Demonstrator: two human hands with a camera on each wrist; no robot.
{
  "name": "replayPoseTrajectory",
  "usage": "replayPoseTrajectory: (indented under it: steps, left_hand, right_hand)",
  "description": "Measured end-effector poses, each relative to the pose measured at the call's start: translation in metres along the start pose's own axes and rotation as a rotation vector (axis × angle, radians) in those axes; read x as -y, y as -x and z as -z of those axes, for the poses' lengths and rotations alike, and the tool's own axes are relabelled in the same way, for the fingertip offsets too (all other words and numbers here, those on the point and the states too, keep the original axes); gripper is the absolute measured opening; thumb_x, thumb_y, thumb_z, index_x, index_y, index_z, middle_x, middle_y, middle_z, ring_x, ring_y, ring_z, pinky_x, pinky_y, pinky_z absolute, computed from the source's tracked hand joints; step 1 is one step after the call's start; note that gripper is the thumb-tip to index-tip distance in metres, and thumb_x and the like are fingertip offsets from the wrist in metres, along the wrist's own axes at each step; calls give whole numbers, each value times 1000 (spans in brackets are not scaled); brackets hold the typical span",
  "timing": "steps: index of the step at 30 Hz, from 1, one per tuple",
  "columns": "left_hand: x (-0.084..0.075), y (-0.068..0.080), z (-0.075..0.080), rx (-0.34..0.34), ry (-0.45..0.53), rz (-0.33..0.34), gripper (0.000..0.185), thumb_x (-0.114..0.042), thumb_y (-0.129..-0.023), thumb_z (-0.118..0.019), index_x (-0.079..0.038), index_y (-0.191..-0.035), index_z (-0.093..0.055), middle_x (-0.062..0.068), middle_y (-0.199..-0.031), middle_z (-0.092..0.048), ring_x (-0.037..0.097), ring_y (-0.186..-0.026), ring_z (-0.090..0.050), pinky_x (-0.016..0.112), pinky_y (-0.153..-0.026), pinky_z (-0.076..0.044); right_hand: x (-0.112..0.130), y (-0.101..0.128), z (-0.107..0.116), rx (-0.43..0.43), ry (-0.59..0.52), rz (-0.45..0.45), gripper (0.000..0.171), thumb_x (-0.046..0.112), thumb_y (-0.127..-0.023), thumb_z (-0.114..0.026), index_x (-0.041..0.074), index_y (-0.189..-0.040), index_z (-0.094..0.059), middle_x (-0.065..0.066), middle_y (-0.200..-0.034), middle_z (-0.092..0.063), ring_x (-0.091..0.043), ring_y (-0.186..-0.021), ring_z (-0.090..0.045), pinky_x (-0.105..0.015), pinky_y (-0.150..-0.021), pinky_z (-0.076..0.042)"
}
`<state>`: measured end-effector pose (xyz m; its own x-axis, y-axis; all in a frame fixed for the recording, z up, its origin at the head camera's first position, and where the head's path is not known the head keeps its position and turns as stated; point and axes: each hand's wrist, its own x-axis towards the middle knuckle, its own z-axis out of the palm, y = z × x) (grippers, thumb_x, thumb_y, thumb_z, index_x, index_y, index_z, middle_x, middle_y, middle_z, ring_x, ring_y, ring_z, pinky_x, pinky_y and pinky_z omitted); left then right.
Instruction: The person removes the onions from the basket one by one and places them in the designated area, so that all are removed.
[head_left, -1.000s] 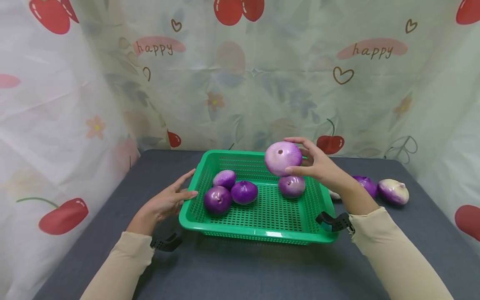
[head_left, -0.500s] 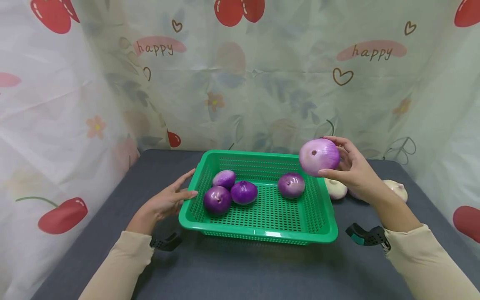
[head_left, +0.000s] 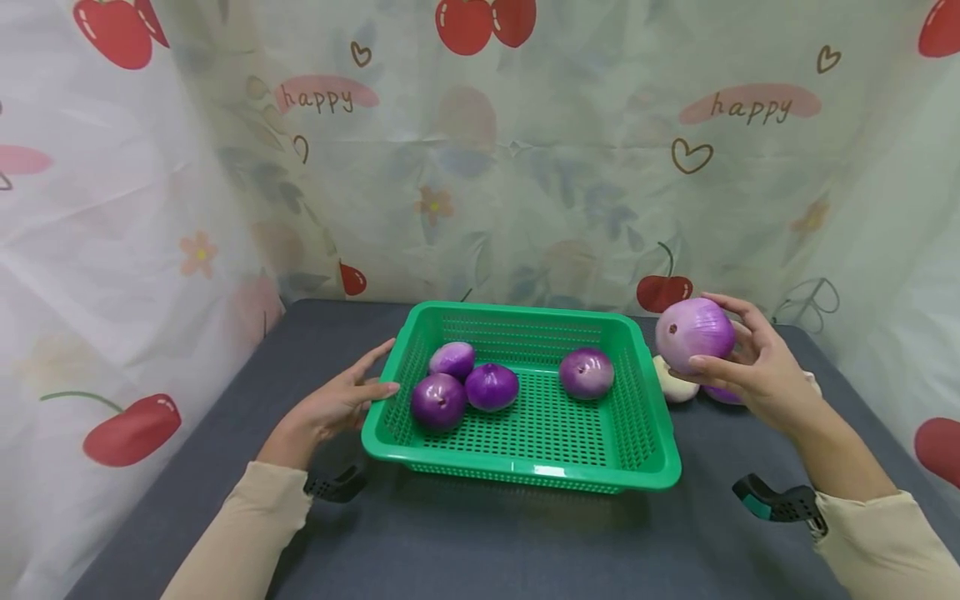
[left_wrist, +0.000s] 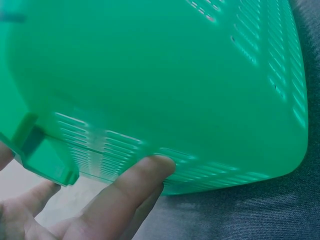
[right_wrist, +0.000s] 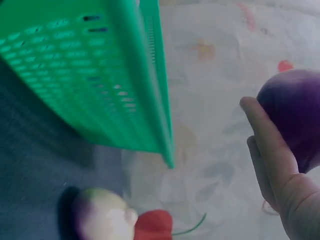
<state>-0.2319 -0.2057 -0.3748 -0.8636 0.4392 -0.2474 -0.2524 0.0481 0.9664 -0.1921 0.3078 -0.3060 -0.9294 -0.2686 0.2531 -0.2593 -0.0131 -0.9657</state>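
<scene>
1. When you look from the head camera, the right hand (head_left: pixel 757 367) holds a round onion (head_left: pixel 695 335) up in the air with its fingers curled round it. The onion sits on the left of that hand, just outside the right wall of the green basket (head_left: pixel 645 392). The left hand (head_left: pixel 337 404) is far on the other side, fingers out flat on the basket's left edge. Three purple onions (head_left: pixel 438 401) lie bunched just past that hand's fingertips.
2. From the left wrist camera, a straight finger (left_wrist: pixel 132 182) presses the basket's wall (left_wrist: pixel 200 75).
3. From the right wrist camera, the fingers (right_wrist: pixel 267 145) wrap the purple onion (right_wrist: pixel 295 110). The basket (right_wrist: pixel 125 75) is to their left. A pale onion (right_wrist: pixel 102 215) lies on the table below.
</scene>
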Motion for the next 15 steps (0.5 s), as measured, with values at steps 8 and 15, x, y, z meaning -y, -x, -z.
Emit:
replayPoseTrajectory:
  steps: [8, 15]
  left_hand:
    - [1, 0, 0, -2, -10, -1, 84, -16, -97, -59, -40, -155, -3, 28, -149, -32, 25, -103, -67, 49, -83, -55]
    - [1, 0, 0, 1, -10, -9, 84, -16, -98, -59, -40, -155, -3, 29, -149, -33, 25, -102, -67, 50, -83, -55]
  right_hand:
    - [-21, 12, 17, -24, -13, -62, 67, -6, -94, -55, 27, -146, -29, 2, -131, -37, -7, -109, -53, -26, -78, -57]
    - [-40, 17, 34, 34, -218, -42, 52, 5, -103, -36, 25, -149, -23, -2, -136, -21, -4, -109, -57, -29, -82, -56]
